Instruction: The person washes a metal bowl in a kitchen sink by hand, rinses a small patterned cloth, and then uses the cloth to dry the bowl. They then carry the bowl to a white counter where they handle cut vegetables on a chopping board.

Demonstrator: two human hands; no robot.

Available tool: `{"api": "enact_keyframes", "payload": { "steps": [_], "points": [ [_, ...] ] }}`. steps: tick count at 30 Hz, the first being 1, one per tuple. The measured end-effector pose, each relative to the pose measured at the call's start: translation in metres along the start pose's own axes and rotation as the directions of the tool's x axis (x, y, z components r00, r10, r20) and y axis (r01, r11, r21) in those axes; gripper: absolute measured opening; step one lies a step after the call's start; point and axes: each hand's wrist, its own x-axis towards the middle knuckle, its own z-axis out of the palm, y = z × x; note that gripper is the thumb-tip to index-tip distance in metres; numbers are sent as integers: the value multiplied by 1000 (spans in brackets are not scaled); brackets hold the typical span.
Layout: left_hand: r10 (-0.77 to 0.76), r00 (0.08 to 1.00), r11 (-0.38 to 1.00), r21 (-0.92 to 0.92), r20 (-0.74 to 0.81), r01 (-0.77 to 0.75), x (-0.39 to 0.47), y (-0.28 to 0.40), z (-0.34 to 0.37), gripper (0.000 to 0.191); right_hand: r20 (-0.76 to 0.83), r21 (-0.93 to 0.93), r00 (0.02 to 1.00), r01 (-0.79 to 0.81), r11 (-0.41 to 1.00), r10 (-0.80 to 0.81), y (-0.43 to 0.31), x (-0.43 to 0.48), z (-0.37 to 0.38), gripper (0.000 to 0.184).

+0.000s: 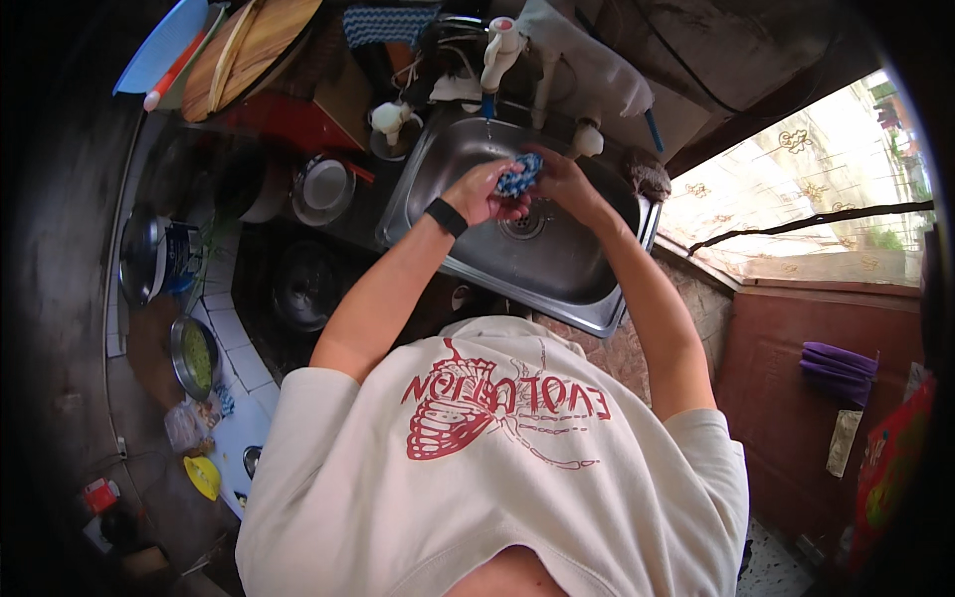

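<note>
Over a stainless steel sink [574, 261], my left hand [485, 192] holds a bunched blue-and-white striped cloth [520, 176], its fingers curled beneath it. My right hand [561, 179] touches the cloth from the other side; its fingertips are partly hidden behind it. A dark band circles my left wrist. Behind my hands stands a white plastic tap [501, 52] with a blue nozzle, and some water shows just under it. The drain strainer [522, 224] lies below my hands.
Left of the sink are a metal bowl with a white dish [324, 185] and a dark round pan [304, 287]. A metal bowl of green food [194, 357] stands on the tiled counter farther left. A brown mesh scrubber or cloth [647, 175] sits at the sink's right corner.
</note>
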Motion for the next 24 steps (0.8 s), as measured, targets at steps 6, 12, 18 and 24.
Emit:
{"api": "enact_keyframes", "payload": {
  "steps": [6,12,18,24],
  "points": [
    [167,981,986,-11,-99,-169,3,-5,5,35,-170,26,974,-149,988,151,1,-1,3,24],
    [184,979,949,-242,-88,-200,4,-20,11,33,-204,-499,967,34,866,-155,6,-6,28,24],
    [133,981,942,-291,-140,-169,1,-23,10,16,42,-532,982,176,828,-182,-20,-13,3,29],
    [-124,971,987,-72,202,141,1,-9,16,18,535,-752,783,613,243,-318,-65,-15,18,54]
  ]
}}
